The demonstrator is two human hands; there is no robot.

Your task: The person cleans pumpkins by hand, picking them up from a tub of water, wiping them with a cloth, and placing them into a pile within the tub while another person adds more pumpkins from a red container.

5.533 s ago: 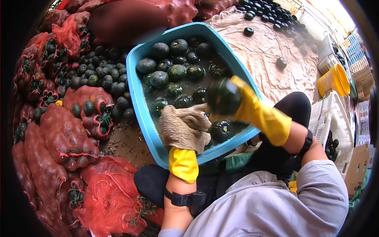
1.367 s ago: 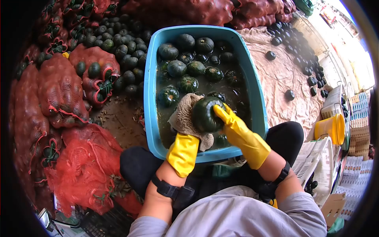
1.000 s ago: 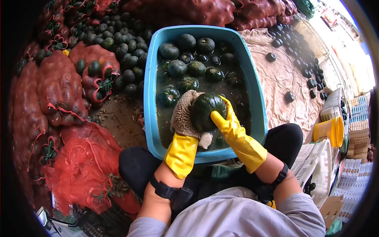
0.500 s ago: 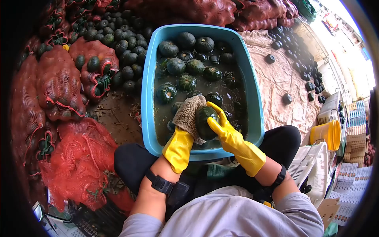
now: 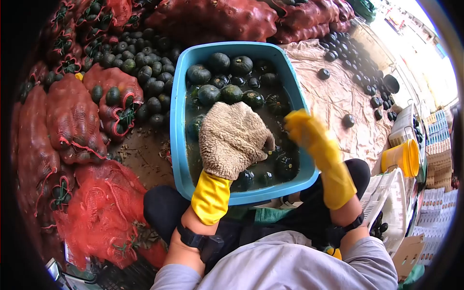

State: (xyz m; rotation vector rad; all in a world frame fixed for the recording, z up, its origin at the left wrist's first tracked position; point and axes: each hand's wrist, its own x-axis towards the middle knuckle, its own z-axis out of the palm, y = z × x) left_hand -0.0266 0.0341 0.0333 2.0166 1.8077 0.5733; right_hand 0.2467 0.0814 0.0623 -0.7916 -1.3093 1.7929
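My left hand [image 5: 234,140], in a yellow rubber glove with a fluffy beige wash mitt [image 5: 224,137] over it, is above the water of a blue tub [image 5: 178,121]. Its thumb and fingers curve with a gap between them, and no squash shows in it. Over the tub's right rim, my right hand [image 5: 314,135] in a yellow glove is blurred by motion; its fingers look loosely apart with nothing in them. Several dark green squashes [image 5: 209,94] float in the murky water, some hidden under the mitt.
Red mesh sacks [image 5: 75,116] of squashes stand at the left beside a loose squash heap [image 5: 150,87]. On the right, more squashes lie on a pale tarp [image 5: 319,101]. A dark round object [image 5: 391,84] appears near them. A yellow bucket [image 5: 400,159] and white crate [image 5: 394,203] stand right.
The squash has left my hands. My right hand has swung right, away from the mitt. The mitt has turned over the water, and a dark round object has appeared near the pile on the right.
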